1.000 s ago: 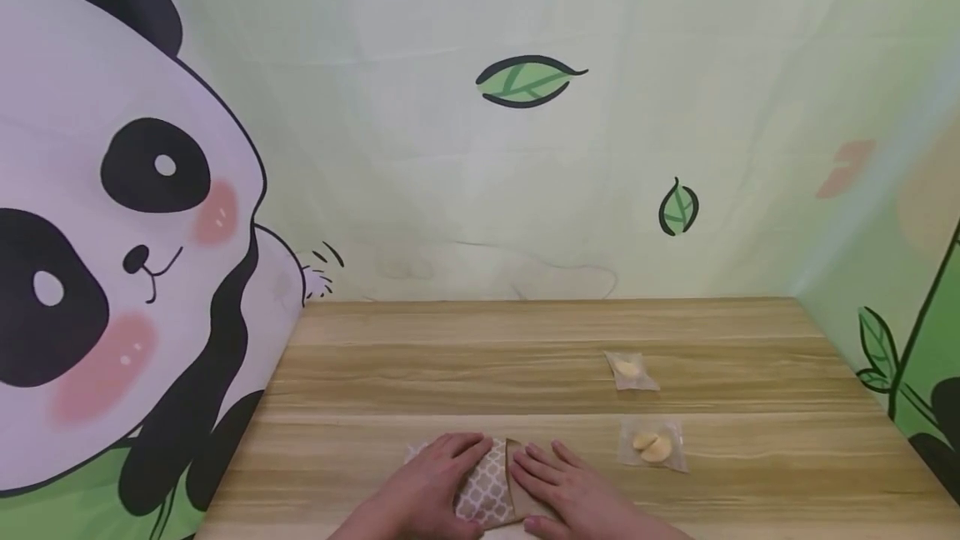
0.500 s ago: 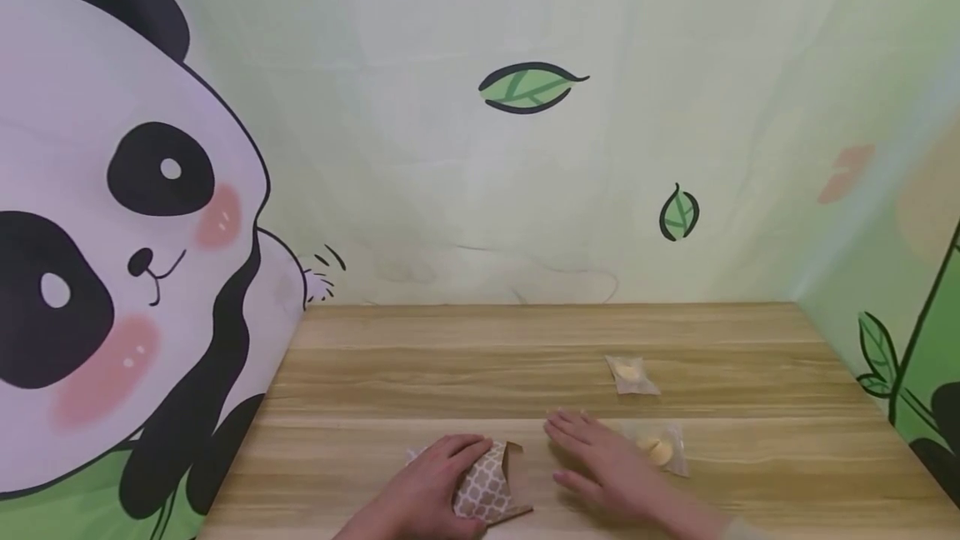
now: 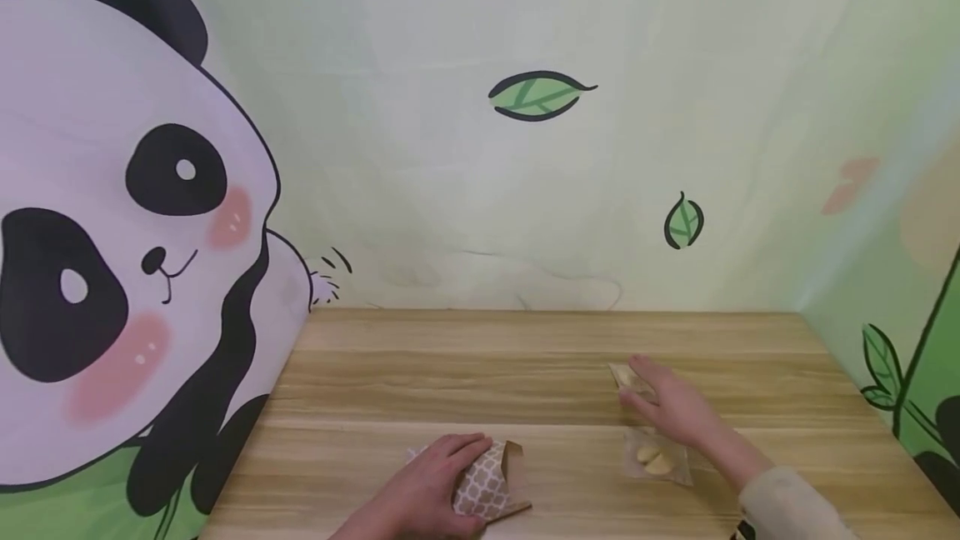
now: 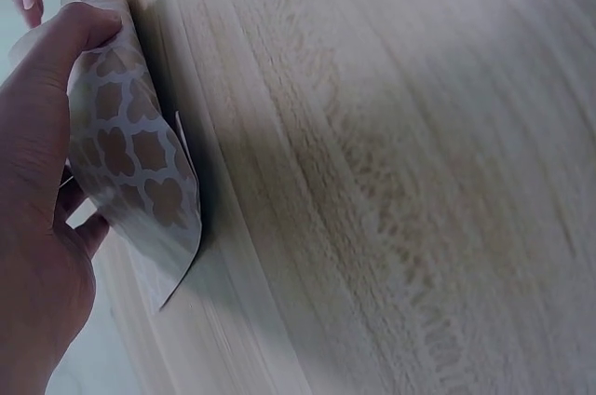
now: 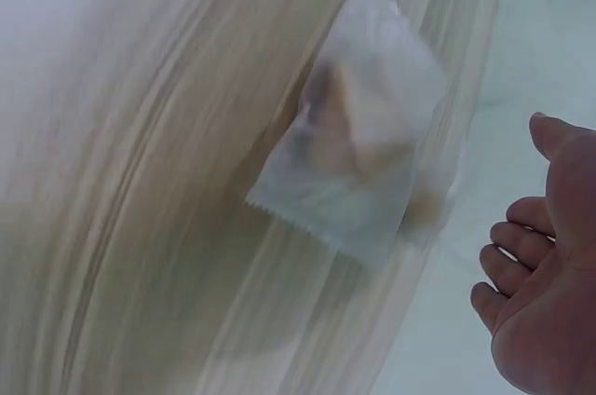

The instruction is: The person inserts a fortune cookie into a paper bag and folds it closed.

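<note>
Low in the head view, my left hand [image 3: 431, 482] grips a small brown cardboard pillow box [image 3: 483, 486] printed with a white lattice. The box's right end gapes, its flaps sticking out. In the left wrist view the thumb lies along the top of the box [image 4: 140, 153], with fingers below it. My right hand [image 3: 667, 402] reaches over the farther wrapped fortune cookie [image 3: 619, 374], covering part of its clear wrapper, fingers extended and thumb apart. A nearer wrapped fortune cookie [image 3: 654, 458] lies beside the right forearm; its packet [image 5: 358, 125] looks blurred in the right wrist view.
The wood-grain table [image 3: 420, 365] ends at a pale fabric backdrop [image 3: 420, 148] with a printed panda [image 3: 180, 273] on the left and leaves. Some whitish edge of material [image 3: 415, 452] shows behind the left hand.
My right hand has left the box's right end and moved far right to the farther cookie packet. The box's end flaps have spread open. The left hand keeps its hold; the view has tilted slightly.
</note>
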Motion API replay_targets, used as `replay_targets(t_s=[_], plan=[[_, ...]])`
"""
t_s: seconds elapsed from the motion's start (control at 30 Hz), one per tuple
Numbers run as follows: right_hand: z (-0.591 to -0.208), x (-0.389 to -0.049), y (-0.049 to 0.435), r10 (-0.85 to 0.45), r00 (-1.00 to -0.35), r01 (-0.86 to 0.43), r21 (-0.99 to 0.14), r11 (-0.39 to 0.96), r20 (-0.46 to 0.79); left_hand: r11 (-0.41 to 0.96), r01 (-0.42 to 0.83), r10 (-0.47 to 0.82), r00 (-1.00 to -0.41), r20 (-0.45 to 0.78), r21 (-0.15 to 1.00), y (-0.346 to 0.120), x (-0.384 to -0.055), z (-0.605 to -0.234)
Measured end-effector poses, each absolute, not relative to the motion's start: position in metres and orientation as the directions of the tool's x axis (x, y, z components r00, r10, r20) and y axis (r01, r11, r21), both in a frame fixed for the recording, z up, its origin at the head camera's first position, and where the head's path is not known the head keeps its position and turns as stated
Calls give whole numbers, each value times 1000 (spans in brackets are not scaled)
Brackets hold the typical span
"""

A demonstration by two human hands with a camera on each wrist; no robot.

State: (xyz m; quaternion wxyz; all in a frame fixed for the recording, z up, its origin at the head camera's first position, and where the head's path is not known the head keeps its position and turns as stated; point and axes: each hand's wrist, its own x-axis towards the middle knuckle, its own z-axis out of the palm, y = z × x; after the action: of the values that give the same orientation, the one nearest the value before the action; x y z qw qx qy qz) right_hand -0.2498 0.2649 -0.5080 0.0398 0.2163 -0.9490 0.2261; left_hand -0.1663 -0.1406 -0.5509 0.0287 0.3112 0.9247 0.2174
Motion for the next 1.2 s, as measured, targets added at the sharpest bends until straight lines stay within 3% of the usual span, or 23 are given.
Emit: replay_targets(t_s=[0.33,0.8,1.2], plan=[[-529,-271,283,-291,-950,-309,-451,837,111,707,557,594,-802,62,436,-144,-169,-553],[-543,-282,284,-263,-958,-286,-410,866,111,686,590,620,-780,83,424,-144,-169,-549],[-545,-286,281,-249,-955,-296,-515,804,160,685,609,635,-768,81,400,-144,-172,-554]])
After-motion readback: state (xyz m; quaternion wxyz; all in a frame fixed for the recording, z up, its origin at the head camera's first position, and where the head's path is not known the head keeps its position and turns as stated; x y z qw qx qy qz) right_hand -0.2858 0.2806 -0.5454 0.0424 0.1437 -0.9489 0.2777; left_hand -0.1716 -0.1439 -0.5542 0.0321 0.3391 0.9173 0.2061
